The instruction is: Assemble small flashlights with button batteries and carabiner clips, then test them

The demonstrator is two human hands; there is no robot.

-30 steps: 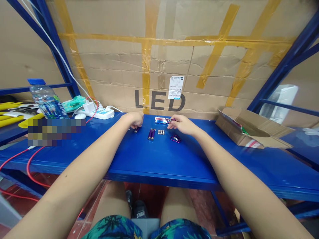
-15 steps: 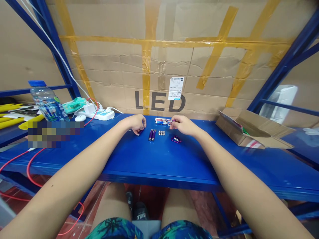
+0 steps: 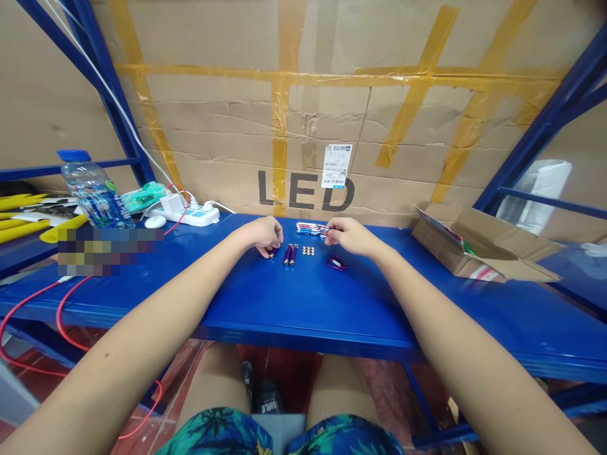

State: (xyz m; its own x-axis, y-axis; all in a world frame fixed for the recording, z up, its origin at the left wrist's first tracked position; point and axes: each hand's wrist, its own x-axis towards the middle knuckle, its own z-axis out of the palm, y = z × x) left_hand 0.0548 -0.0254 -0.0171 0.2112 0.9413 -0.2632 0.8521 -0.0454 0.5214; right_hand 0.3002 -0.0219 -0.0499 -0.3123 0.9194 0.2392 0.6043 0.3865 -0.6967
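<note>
My left hand [image 3: 268, 237] is closed, its fingers around a purple metal tube [image 3: 272, 254] at the table surface. Just right of it lie two more purple tubes [image 3: 291, 254] side by side. Several small silver button-like pieces [image 3: 308, 250] form a tidy block beside them. My right hand [image 3: 344, 235] is pinched at the right end of a row of slim blue, red and silver rods [image 3: 308, 229]; a tiny shiny bit shows at its fingertips, too small to name. Below that hand is a purple-red carabiner [image 3: 336, 263].
An open cardboard box [image 3: 474, 246] stands to the right. At left are a water bottle [image 3: 97, 196], a white power strip [image 3: 196, 216], a red cable [image 3: 61, 316] and yellow-handled tools [image 3: 26, 230]. A large taped carton [image 3: 227, 139] walls off the back.
The purple tube at my left hand has shifted slightly right and turned, now end toward me. My right hand stays by the rods, nearly still. The view has shifted slightly.
</note>
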